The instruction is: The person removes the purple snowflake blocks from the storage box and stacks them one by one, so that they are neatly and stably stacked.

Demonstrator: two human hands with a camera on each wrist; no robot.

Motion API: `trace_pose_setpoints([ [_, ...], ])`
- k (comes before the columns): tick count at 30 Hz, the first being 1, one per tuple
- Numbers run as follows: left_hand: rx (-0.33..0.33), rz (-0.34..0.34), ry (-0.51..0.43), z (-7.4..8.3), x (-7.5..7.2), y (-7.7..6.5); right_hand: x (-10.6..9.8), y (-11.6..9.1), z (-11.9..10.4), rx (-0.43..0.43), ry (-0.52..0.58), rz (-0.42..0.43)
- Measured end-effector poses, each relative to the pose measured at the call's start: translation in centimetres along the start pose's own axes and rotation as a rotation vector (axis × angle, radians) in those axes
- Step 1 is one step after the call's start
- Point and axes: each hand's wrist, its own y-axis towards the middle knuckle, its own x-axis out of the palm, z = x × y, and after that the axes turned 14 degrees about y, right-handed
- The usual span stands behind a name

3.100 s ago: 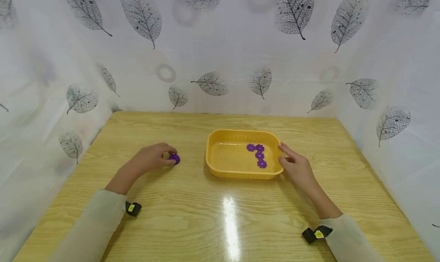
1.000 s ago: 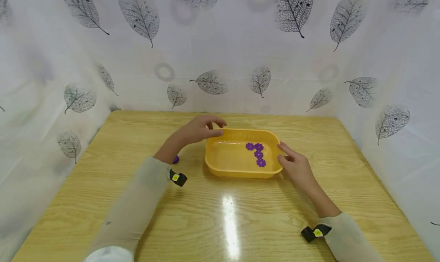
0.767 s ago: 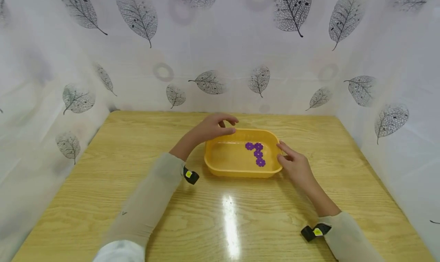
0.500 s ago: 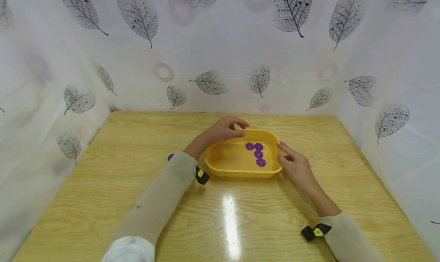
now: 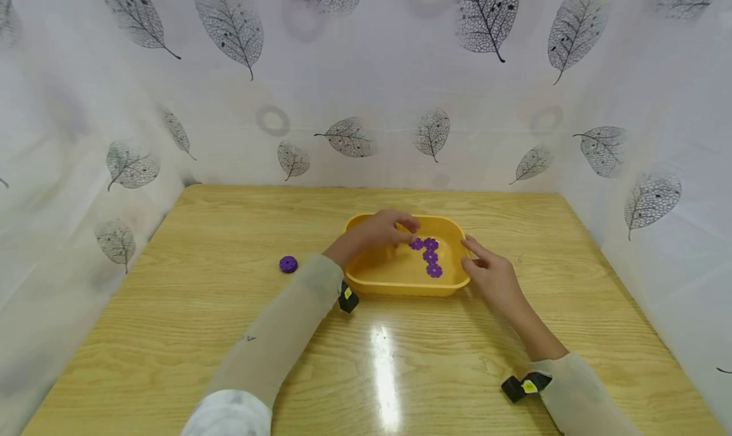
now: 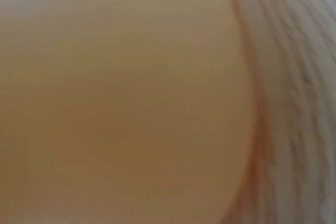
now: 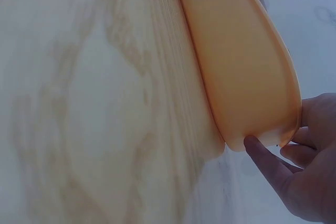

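Note:
My left hand (image 5: 384, 230) reaches over the left part of the yellow plastic tray (image 5: 400, 288), its bent fingers and thumb close to several purple flower-shaped discs (image 5: 430, 257) lying flat inside. Whether it holds a disc is too small to tell. My right hand (image 5: 493, 277) grips the tray's right end by the rim. In the right wrist view, the thumb of the right hand (image 7: 310, 171) presses on the outer wall of the tray (image 7: 241, 72). A small purple stack of discs (image 5: 288, 264) sits on the table left of the tray. The tray's blurred wall (image 6: 126, 98) fills most of the left wrist view.
A wood-grain table (image 5: 320, 360) carries everything, with a bright light reflection near its front. White leaf-printed cloth (image 5: 366, 80) hangs behind and along both sides. Each wrist wears a small black camera, such as the right wrist camera (image 5: 513, 389).
My left hand has left the purple stack, crossed right over the tray's back rim and come down inside it. The stack, hidden behind the arm, shows again. The right hand keeps its place.

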Motion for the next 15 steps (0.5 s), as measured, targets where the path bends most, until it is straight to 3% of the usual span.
trace_pose_setpoints([
  [3,-0.021,-0.035,0.025,-0.5,0.3,0.0,0.1,0.1,0.1,0.006,0.002,0.000],
  [11,-0.012,-0.080,0.015,-1.2,0.9,0.4,0.1,0.2,0.3,0.007,0.003,-0.003],
  [15,-0.005,-0.093,0.058,-1.5,1.1,0.6,0.1,0.2,0.4,0.005,0.000,0.001],
])
